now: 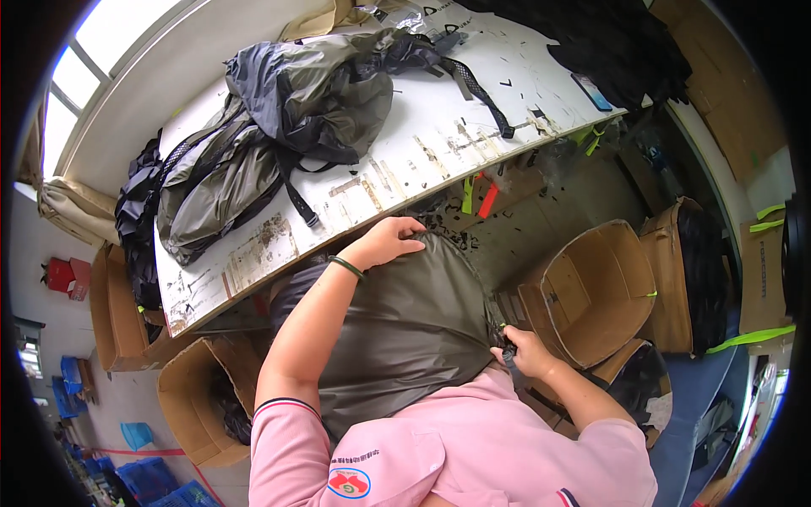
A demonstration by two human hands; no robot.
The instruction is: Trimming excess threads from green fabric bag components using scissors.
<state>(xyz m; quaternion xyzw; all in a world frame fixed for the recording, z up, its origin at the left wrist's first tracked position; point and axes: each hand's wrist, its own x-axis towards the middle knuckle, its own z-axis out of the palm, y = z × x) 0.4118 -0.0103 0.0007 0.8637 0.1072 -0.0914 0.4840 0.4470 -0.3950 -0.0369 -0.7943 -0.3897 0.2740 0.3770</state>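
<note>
Right hand: the right hand [528, 351] sits nearest the body, at the right edge of the olive-grey fabric piece [405, 325]; its fingers are pinched shut on a small dark strap end [509, 355] just where that edge falls away.
Fabric piece: it is draped over the lap, below the near edge of the white worktable [422, 144], and it runs lengthwise from the body up toward that edge.
Left hand: the left hand [390, 241] lies at the far end of the fabric, just under the table's near edge, palm down with fingers spread flat on the cloth; it presses and grips nothing.
Key relation: the two hands stand at opposite ends of the fabric, the left far and high, the right near and low at the right side, so the cloth is stretched between them; the strap end is at the right hand, well apart from the left.
Wristband: a green band [345, 267] circles the left wrist.
Cardboard box: an open box [591, 291] stands just right of the right hand, on the floor.
Tabletop: grey backpacks [279, 127] lie heaped toward the table's left end, far from both hands.
</note>
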